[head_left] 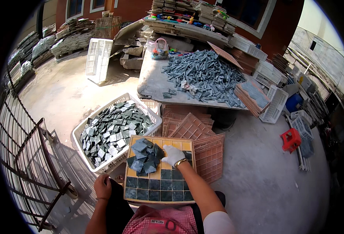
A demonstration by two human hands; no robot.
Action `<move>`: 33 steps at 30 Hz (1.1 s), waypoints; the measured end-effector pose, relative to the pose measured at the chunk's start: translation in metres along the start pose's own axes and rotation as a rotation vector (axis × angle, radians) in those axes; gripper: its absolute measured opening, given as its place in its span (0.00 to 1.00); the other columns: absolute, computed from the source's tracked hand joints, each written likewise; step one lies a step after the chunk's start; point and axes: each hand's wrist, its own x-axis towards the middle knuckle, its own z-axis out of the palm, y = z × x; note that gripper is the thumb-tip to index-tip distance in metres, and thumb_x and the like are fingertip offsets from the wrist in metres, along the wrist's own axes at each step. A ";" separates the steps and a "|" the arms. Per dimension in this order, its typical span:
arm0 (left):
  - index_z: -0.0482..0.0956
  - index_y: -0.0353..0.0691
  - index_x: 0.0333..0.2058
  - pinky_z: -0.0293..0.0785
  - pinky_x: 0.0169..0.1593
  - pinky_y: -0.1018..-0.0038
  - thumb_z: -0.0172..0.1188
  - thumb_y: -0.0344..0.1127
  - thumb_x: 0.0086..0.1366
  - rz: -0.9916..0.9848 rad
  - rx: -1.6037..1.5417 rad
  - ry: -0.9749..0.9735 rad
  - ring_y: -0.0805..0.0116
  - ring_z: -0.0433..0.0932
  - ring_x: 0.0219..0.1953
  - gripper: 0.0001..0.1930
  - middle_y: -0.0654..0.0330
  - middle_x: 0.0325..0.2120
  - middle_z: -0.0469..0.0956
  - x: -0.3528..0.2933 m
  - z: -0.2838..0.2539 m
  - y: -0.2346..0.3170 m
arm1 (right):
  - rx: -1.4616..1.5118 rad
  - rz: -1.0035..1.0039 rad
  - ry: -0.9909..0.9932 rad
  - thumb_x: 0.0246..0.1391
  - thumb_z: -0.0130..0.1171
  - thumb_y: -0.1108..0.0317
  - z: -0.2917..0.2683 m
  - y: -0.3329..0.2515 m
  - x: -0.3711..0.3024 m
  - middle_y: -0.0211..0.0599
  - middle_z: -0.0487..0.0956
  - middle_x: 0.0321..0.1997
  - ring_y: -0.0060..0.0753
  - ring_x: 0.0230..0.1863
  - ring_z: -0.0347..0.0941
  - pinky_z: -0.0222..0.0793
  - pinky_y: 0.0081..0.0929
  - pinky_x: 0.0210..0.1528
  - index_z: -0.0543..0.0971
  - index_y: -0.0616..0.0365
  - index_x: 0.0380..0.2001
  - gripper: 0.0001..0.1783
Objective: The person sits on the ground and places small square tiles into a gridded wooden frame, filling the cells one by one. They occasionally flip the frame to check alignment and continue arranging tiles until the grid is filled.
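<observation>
My right hand (173,155), in a white glove with a gold bracelet at the wrist, reaches over a yellow grid tray (152,140). Its fingers point left, apart, at the right side of a heap of dark green stone tiles (144,156); I make out nothing held. Square tiles (154,184) fill the tray's two nearest rows, and more lie in cells further up and along the right. The tray is in front of my lap. My bare left hand (103,187) is beside my left leg, left of the tray, its fingers curled with nothing visible in them.
A white plastic crate (82,136) full of loose square tiles stands left beyond the tray. Reddish grid trays (209,156) are stacked behind it. Further off, a table (152,84) bears a large pile of narrow stone strips (207,74). A red stool (290,140) stands right, a metal railing (27,156) left.
</observation>
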 end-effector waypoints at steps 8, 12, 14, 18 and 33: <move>0.76 0.36 0.27 0.70 0.35 0.66 0.54 0.26 0.51 -0.014 -0.063 0.044 0.54 0.74 0.28 0.04 0.51 0.24 0.75 -0.002 -0.017 -0.001 | 0.243 -0.062 0.064 0.31 0.64 0.57 0.014 0.000 -0.007 0.49 0.74 0.41 0.47 0.44 0.70 0.66 0.34 0.47 0.73 0.61 0.40 0.30; 0.76 0.36 0.28 0.70 0.36 0.65 0.54 0.27 0.51 0.034 -0.081 0.085 0.53 0.74 0.30 0.05 0.51 0.25 0.75 -0.004 -0.007 -0.006 | 0.206 0.026 0.045 0.31 0.64 0.56 0.007 -0.006 -0.016 0.49 0.74 0.41 0.47 0.43 0.71 0.67 0.34 0.45 0.73 0.62 0.40 0.30; 0.76 0.36 0.29 0.70 0.37 0.65 0.54 0.28 0.52 -0.033 -0.123 0.011 0.52 0.74 0.31 0.05 0.51 0.26 0.75 -0.002 -0.005 0.004 | 0.182 -0.014 0.146 0.32 0.64 0.56 0.010 -0.001 -0.022 0.49 0.74 0.40 0.46 0.41 0.71 0.67 0.34 0.44 0.72 0.61 0.41 0.31; 0.74 0.35 0.36 0.71 0.38 0.68 0.53 0.32 0.56 -0.062 -0.348 -0.087 0.58 0.75 0.34 0.09 0.53 0.30 0.76 -0.014 -0.009 0.023 | 0.276 -0.127 0.172 0.34 0.65 0.57 -0.008 -0.060 -0.064 0.43 0.72 0.37 0.43 0.37 0.70 0.67 0.33 0.42 0.70 0.60 0.42 0.30; 0.72 0.36 0.43 0.75 0.39 0.64 0.36 0.51 0.67 -0.716 -1.262 -0.646 0.63 0.76 0.39 0.24 0.56 0.38 0.75 -0.076 0.025 0.068 | 0.099 -0.442 0.047 0.34 0.65 0.60 0.009 -0.123 -0.149 0.38 0.69 0.40 0.41 0.40 0.71 0.71 0.33 0.37 0.67 0.56 0.42 0.29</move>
